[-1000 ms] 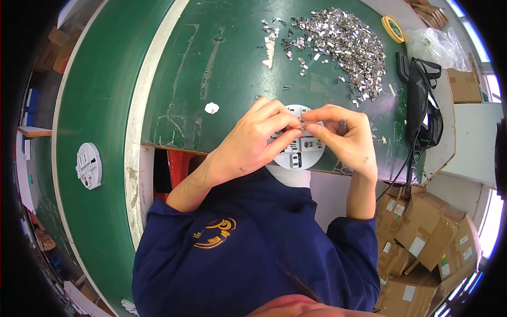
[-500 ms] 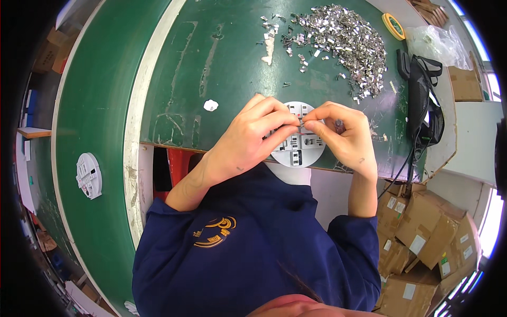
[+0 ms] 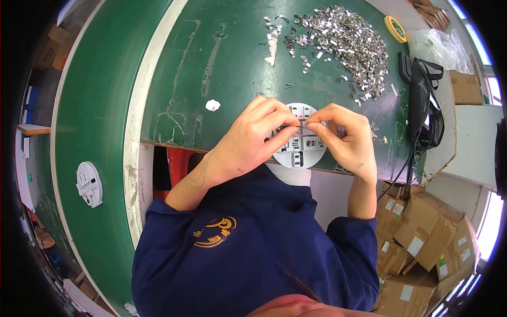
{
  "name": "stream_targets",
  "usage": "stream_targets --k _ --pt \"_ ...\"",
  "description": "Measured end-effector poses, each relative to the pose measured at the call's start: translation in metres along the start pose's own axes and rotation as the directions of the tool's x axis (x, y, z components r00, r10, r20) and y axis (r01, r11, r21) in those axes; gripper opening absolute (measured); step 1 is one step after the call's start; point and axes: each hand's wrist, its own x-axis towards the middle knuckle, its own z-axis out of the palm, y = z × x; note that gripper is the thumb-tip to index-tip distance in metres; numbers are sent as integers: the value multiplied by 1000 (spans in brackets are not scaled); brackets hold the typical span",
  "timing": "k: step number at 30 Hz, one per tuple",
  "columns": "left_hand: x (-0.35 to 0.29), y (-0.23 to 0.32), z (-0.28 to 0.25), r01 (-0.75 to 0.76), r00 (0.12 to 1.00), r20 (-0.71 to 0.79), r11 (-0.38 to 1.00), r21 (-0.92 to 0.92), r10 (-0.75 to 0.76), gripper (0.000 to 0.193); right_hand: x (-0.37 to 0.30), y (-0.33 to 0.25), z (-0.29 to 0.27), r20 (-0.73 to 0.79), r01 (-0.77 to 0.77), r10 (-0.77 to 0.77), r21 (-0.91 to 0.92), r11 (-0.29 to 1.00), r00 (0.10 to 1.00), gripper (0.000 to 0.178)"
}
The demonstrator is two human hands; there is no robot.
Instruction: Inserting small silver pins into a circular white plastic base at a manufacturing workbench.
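A round light-grey plastic base (image 3: 307, 158) with slots and small fittings lies at the table's near edge, partly covered by my fingers. Over its left side, my left hand (image 3: 257, 132) is closed in a pinch, thumb and forefinger meeting above the middle of the base. My right hand (image 3: 344, 134) pinches from the other side, its fingertips almost touching the left ones. Whatever sits between the fingertips is too small to name. Beyond the hands spreads a heap of small shiny metal clips (image 3: 346, 45), with a few loose ones about it.
On the green strip at the left lies another round grey base (image 3: 90, 184). A white scrap (image 3: 212, 105) is on the green table (image 3: 179, 90). At right are a black mesh bag (image 3: 426, 103), a yellow tape roll (image 3: 395, 29) and a clear plastic bag (image 3: 441, 47). Cardboard boxes (image 3: 430, 222) stand below.
The round base on the left strip has slid slightly nearer. Both hands keep their pinch over the base in front of me, with only small finger movement.
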Motion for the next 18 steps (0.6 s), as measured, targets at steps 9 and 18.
stream_targets --k 9,18 --pt "-2 0 5 -69 993 -94 995 69 75 19 -2 3 5 -31 103 -107 -96 990 994 6" --pt "-4 3 4 -92 988 -105 981 173 111 21 -4 12 20 -55 265 -285 -229 937 957 11"
